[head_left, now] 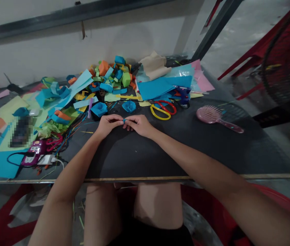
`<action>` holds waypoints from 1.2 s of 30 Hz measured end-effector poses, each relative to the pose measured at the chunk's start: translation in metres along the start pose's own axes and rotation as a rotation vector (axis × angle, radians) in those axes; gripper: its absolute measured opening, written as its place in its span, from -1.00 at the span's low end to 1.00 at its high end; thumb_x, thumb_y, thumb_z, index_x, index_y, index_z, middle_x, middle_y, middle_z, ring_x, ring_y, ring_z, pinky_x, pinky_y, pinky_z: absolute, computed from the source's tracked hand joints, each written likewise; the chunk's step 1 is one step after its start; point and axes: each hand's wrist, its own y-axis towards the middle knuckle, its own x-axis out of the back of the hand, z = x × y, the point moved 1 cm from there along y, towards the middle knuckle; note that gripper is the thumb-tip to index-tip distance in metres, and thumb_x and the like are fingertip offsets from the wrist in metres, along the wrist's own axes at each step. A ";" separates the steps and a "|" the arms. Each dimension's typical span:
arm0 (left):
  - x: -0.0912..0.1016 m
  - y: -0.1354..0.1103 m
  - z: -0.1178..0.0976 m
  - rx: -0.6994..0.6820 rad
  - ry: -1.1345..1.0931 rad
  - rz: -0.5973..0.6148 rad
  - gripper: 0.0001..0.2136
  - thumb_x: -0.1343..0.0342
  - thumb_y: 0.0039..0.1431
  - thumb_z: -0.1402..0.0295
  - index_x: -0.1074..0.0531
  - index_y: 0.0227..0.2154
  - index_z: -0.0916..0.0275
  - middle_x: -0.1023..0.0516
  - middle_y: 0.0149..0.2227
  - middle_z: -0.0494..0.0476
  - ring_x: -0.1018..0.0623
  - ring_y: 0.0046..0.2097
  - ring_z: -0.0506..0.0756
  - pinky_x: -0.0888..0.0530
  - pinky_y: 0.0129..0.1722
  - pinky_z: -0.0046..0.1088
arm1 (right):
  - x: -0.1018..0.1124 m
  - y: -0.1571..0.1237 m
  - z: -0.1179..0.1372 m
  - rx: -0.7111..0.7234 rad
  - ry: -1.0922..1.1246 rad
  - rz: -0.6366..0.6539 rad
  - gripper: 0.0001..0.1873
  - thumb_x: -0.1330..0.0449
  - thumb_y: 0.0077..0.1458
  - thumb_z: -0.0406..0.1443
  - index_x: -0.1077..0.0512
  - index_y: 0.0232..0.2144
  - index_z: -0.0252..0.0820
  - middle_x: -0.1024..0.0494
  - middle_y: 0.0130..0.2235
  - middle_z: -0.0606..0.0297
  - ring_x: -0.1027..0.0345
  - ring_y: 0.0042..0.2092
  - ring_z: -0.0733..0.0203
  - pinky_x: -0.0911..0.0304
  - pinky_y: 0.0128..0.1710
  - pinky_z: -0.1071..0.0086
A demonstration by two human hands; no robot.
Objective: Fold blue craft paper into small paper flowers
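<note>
My left hand [109, 125] and my right hand [138, 123] meet over the dark table, thumbs and forefingers pinched together. Between the fingertips shows a small piece of blue paper [124, 120], mostly covered, so its shape is hard to make out. Just beyond my hands lie two folded blue paper pieces, one on the left [99, 109] and one nearer the middle [129, 106]. Scissors [163, 110] with one red and one yellow handle rest beyond my right hand. A purple strip [90, 108] lies to the left of the folded pieces.
A heap of colourful folded paper [114, 77] stands against the wall. Blue sheets [156, 88] lie right of it. A pink hairbrush [215, 118] is on the right, a purple device with cables [35, 152] on the left. A fan [288, 58] stands beyond the table's right edge.
</note>
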 end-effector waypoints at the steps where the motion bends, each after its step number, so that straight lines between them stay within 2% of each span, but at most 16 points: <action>1: -0.001 0.000 0.000 0.016 -0.005 0.017 -0.73 -0.43 -0.15 0.17 -0.59 -0.44 0.25 -0.61 -0.41 0.09 -0.57 -0.34 0.04 -0.51 -0.23 -0.38 | 0.000 0.000 0.000 0.011 -0.036 0.003 -0.58 -0.11 0.16 0.00 -0.53 -0.43 -0.20 -0.59 -0.41 0.23 -0.39 -0.46 0.29 -0.27 -0.46 0.42; 4: -0.002 0.000 0.001 0.053 -0.019 0.040 -0.70 -0.43 -0.16 0.18 -0.57 -0.42 0.27 -0.58 -0.46 0.06 -0.55 -0.40 0.01 -0.50 -0.28 -0.41 | -0.001 -0.001 0.001 0.047 -0.137 -0.021 -0.64 -0.09 0.19 -0.09 -0.53 -0.44 -0.20 -0.59 -0.44 0.27 -0.39 -0.49 0.30 -0.25 -0.43 0.42; 7: -0.002 0.001 0.001 0.062 0.020 0.006 -0.67 -0.42 -0.16 0.16 -0.58 -0.38 0.28 -0.60 -0.42 0.09 -0.55 -0.38 0.02 -0.49 -0.30 -0.43 | -0.001 -0.003 0.005 0.086 -0.241 -0.098 -0.67 -0.08 0.19 -0.18 -0.54 -0.46 -0.20 -0.60 -0.46 0.28 -0.41 -0.49 0.29 -0.23 -0.40 0.41; 12: -0.003 0.002 0.000 0.075 0.104 0.030 -0.70 -0.40 -0.14 0.20 -0.62 -0.36 0.28 -0.63 -0.40 0.10 -0.55 -0.36 0.02 -0.48 -0.30 -0.46 | 0.002 -0.007 0.009 0.123 -0.330 -0.199 -0.73 -0.15 0.11 -0.24 -0.54 -0.55 -0.18 -0.60 -0.48 0.30 -0.45 -0.40 0.23 -0.20 -0.33 0.40; 19: -0.004 0.003 0.003 0.052 0.094 -0.031 -0.66 -0.37 -0.09 0.12 -0.62 -0.30 0.25 -0.65 -0.32 0.13 -0.58 -0.31 0.04 -0.50 -0.25 -0.42 | 0.002 -0.004 0.005 0.072 -0.238 -0.163 -0.66 -0.10 0.19 -0.15 -0.54 -0.49 -0.18 -0.60 -0.45 0.30 -0.40 -0.49 0.29 -0.23 -0.36 0.41; 22: -0.003 0.003 0.005 0.038 0.104 -0.040 -0.65 -0.38 -0.10 0.13 -0.62 -0.29 0.25 -0.64 -0.36 0.12 -0.56 -0.34 0.03 -0.49 -0.29 -0.44 | 0.002 -0.003 0.005 0.070 -0.208 -0.148 -0.63 -0.08 0.22 -0.12 -0.53 -0.48 -0.18 -0.59 -0.45 0.30 -0.38 -0.52 0.31 -0.25 -0.37 0.40; 28: -0.002 0.002 0.007 -0.015 0.212 -0.090 -0.70 -0.36 -0.05 0.16 -0.61 -0.31 0.25 -0.60 -0.43 0.09 -0.50 -0.44 -0.01 -0.43 -0.39 -0.48 | 0.004 -0.001 0.001 0.054 -0.204 -0.053 -0.67 -0.03 0.25 -0.18 -0.56 -0.35 -0.17 -0.62 -0.40 0.29 -0.43 -0.44 0.27 -0.26 -0.32 0.39; 36: -0.009 0.002 -0.003 -0.053 0.363 -0.134 -0.82 -0.30 0.01 0.23 -0.61 -0.37 0.22 -0.61 -0.42 0.07 -0.44 -0.48 -0.03 -0.36 -0.45 -0.49 | 0.004 -0.003 0.001 0.061 -0.202 -0.035 -0.68 -0.01 0.25 -0.23 -0.56 -0.31 -0.19 -0.64 -0.33 0.25 -0.42 -0.44 0.28 -0.27 -0.31 0.38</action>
